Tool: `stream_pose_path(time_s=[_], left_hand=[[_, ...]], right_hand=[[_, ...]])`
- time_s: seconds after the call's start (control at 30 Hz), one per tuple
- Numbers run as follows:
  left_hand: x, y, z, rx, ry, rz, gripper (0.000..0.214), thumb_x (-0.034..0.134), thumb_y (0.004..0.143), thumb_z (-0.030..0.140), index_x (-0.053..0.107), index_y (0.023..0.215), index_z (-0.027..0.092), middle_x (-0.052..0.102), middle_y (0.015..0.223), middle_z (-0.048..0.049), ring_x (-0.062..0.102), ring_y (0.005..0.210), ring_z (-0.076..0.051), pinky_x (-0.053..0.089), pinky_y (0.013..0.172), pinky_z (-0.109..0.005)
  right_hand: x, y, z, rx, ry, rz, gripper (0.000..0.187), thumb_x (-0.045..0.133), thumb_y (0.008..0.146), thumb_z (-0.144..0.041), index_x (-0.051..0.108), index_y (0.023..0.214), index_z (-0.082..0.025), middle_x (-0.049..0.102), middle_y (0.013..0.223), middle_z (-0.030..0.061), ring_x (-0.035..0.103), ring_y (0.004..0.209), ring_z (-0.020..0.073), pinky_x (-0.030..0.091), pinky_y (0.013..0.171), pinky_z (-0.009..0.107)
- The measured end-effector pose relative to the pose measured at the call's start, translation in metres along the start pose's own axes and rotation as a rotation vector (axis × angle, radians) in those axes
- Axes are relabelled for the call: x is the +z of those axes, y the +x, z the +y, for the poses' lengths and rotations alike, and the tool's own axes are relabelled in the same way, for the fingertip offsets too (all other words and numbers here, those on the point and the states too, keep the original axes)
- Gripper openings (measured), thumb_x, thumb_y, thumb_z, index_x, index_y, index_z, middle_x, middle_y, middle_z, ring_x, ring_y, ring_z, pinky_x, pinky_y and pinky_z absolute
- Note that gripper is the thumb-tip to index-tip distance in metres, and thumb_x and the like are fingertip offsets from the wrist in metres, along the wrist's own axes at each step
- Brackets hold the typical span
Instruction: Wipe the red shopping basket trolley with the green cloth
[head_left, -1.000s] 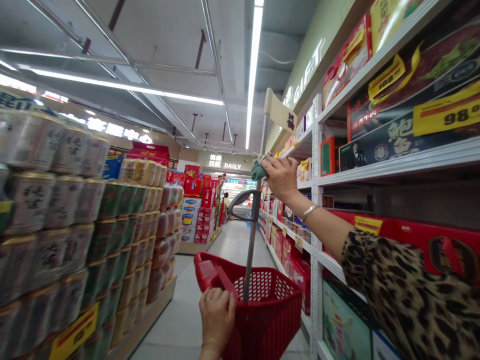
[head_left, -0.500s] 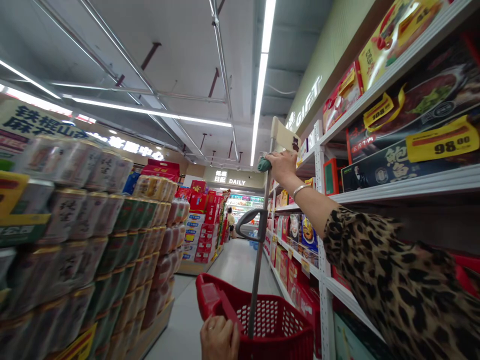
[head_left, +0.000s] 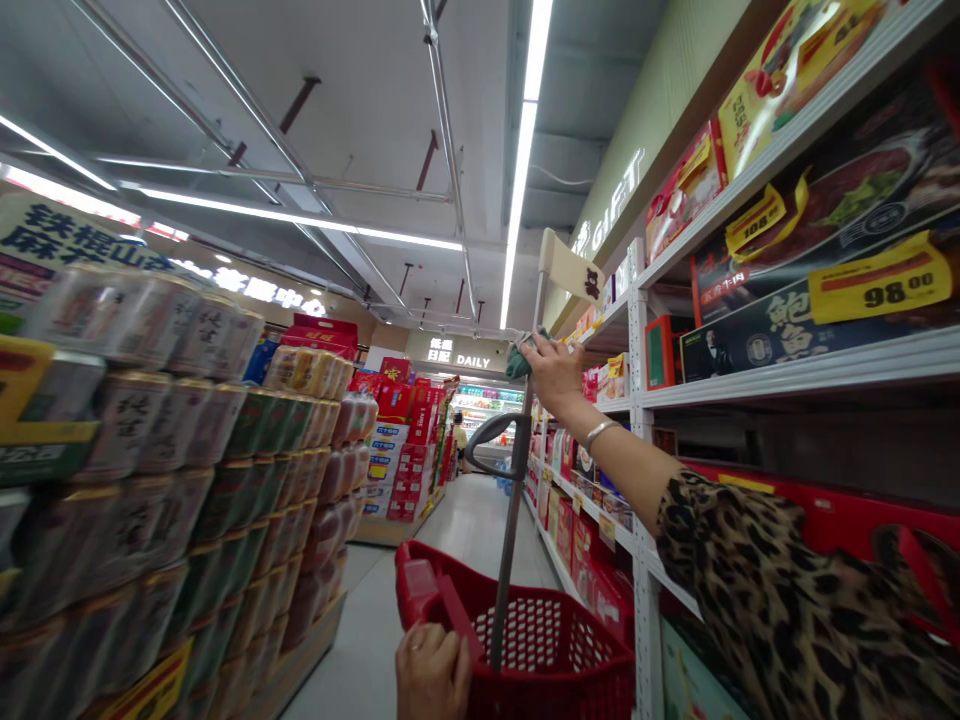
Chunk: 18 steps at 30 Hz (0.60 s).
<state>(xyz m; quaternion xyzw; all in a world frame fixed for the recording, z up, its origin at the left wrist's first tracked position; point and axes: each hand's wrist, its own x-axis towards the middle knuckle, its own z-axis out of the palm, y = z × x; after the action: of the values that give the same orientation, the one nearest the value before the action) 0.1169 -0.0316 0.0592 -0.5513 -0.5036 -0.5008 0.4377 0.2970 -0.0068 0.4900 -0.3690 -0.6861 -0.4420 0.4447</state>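
Observation:
My left hand (head_left: pixel 433 668), a ring on one finger, is wrapped on the edge of a red shopping cart (head_left: pixel 559 690) with a perforated basket. My right hand (head_left: pixel 551 372), in a leopard-print sleeve and a bracelet, pinches a crumpled green cloth (head_left: pixel 517 357) against a grey metal pole (head_left: pixel 508 540) that rises from the cart. Above that hand, a cream flag (head_left: pixel 571 268) with a small brown bear tops the pole. Below it, a grey loop-shaped handle (head_left: pixel 491 445) sticks out to the left. Part of the cloth is hidden behind my fingers.
White shelves (head_left: pixel 795 385) with boxed goods and yellow price tags run close along the right. Stacked packs of cans (head_left: pixel 217 430) line the left. Red boxed goods (head_left: pixel 416 430) stand farther down the aisle floor (head_left: pixel 469 520), where a person is partly visible.
My right hand and the green cloth have slid down the pole, showing more pole beneath the flag. My left hand stays on the cart.

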Motion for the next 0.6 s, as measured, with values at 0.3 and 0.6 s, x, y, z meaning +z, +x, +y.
stream_pose_path(time_s=[0.3, 0.6], left_hand=[[-0.006, 0.006, 0.010, -0.070, -0.019, -0.012, 0.038, 0.046, 0.102, 0.017, 0.056, 0.065, 0.022, 0.057, 0.072, -0.0011, 0.058, 0.079, -0.019, 0.043, 0.099, -0.042], [-0.013, 0.014, 0.003, 0.017, 0.015, -0.026, 0.035, 0.052, 0.100, 0.018, 0.058, 0.066, 0.023, 0.058, 0.069, 0.0006, 0.059, 0.076, -0.018, 0.042, 0.095, -0.038]], right_hand=[[0.022, -0.044, -0.002, -0.095, 0.067, 0.065, 0.049, 0.044, 0.102, -0.009, 0.067, 0.141, -0.027, 0.059, 0.155, 0.0131, 0.059, 0.137, 0.0332, 0.029, 0.117, 0.057], [0.039, -0.080, -0.006, -0.059, 0.175, 0.059, 0.045, 0.049, 0.101, -0.007, 0.069, 0.137, -0.024, 0.062, 0.151, 0.0165, 0.066, 0.128, 0.0281, 0.036, 0.114, 0.048]])
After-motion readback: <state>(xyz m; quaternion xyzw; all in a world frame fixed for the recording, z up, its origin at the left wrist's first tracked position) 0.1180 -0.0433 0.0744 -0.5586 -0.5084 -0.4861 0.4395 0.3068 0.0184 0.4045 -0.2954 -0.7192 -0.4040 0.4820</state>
